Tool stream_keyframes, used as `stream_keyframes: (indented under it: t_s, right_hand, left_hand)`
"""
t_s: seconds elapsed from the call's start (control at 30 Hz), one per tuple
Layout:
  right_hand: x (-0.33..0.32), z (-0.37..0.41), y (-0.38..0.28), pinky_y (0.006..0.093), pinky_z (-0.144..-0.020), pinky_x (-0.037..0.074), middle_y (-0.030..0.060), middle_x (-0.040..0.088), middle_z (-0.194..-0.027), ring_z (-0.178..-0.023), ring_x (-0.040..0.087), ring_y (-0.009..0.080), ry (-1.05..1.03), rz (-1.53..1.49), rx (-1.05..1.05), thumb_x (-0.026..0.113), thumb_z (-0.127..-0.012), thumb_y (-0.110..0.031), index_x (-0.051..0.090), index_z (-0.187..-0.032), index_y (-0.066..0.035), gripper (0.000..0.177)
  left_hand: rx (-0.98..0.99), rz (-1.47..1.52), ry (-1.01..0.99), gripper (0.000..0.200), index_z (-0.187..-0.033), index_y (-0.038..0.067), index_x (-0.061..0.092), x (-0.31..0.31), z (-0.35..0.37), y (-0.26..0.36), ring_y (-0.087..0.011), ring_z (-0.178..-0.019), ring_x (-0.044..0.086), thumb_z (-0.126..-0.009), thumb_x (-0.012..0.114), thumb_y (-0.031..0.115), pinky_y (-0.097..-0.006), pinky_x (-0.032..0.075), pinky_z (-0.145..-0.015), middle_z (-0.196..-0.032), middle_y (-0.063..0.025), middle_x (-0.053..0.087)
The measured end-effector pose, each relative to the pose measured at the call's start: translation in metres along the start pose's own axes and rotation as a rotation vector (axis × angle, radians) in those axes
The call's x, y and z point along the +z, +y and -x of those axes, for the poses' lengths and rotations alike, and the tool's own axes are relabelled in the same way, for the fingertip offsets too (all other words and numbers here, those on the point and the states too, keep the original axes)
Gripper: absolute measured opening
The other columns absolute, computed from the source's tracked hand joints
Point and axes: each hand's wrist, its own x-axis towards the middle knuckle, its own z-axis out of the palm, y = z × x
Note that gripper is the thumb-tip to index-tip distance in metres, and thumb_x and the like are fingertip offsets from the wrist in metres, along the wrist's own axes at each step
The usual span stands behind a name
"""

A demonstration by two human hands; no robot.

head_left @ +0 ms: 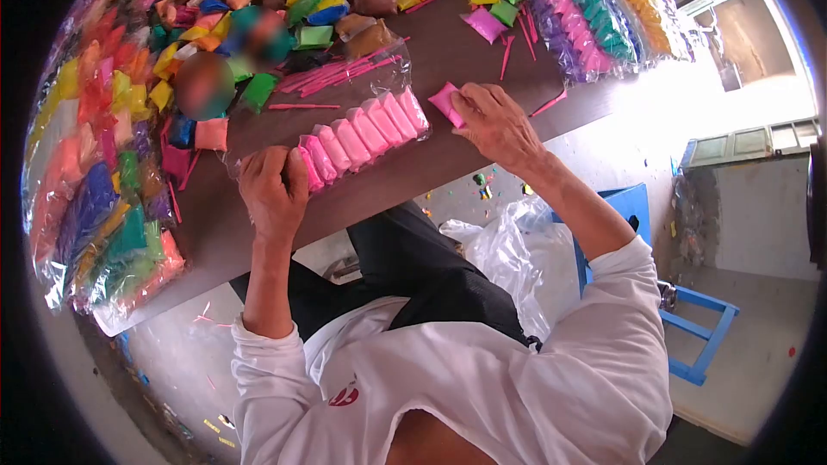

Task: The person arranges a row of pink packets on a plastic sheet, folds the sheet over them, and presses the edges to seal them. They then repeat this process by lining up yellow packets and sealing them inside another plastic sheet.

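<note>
A clear plastic bag (413, 112) lies on the brown table, with a row of several light pink packets (366, 135) inside it. At the bag's left end my left hand (274, 185) is closed, its thumb and fingers gripping the plastic beside the leftmost packet. To the right of the bag, my right hand (495, 125) pinches a brighter pink packet (447, 106) at its right side. A small gap separates that packet from the row. Several pink plastic sticks (345, 73) lie just behind the bag.
Heaps of coloured packets (301, 0) cover the back and left of the table (224, 232). Filled bags (586, 17) of purple, teal and yellow packets stand at the back right. Below are clear plastic sheeting (508, 258) and a blue stool (702, 336).
</note>
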Motion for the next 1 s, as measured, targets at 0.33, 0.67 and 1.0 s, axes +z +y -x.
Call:
stream_keyframes:
  t_s: [0.33,0.67,1.0]
  right_hand:
    - [0.018,-0.016,-0.002,0.0392,-0.085,0.051,0.0129,0.059,-0.106,-0.095,0.059,0.0313,0.048,-0.198,0.118,0.066,-0.083,-0.009,0.062,-0.116,-0.007,0.033]
    - [0.005,-0.032,0.023,0.0242,-0.057,0.043,0.0013,0.058,-0.073,-0.064,0.052,0.0053,0.180,-0.777,0.839,0.063,-0.093,-0.029,0.066,-0.093,-0.003,0.026]
    - [-0.005,-0.141,-0.052,0.0292,-0.062,0.044,-0.0001,0.060,-0.080,-0.072,0.055,0.0095,-0.135,-0.836,0.415,0.062,-0.092,-0.026,0.065,-0.093,-0.001,0.025]
  left_hand:
    - [-0.002,-0.001,0.031,0.010,-0.078,0.004,0.054,0.001,0.002,-0.001,-0.0344,-0.071,0.057,-0.085,0.061,0.008,-0.0438,0.042,-0.068,-0.072,-0.0128,0.057]
    - [-0.007,0.040,0.051,0.013,-0.075,0.005,0.052,0.001,0.001,-0.001,-0.0343,-0.067,0.054,-0.083,0.062,0.007,-0.0423,0.041,-0.068,-0.069,-0.0117,0.055]
    - [-0.049,0.061,0.011,0.015,-0.074,0.004,0.053,-0.004,0.000,0.000,-0.0360,-0.067,0.054,-0.085,0.061,0.008,-0.0440,0.039,-0.065,-0.068,-0.0138,0.054]
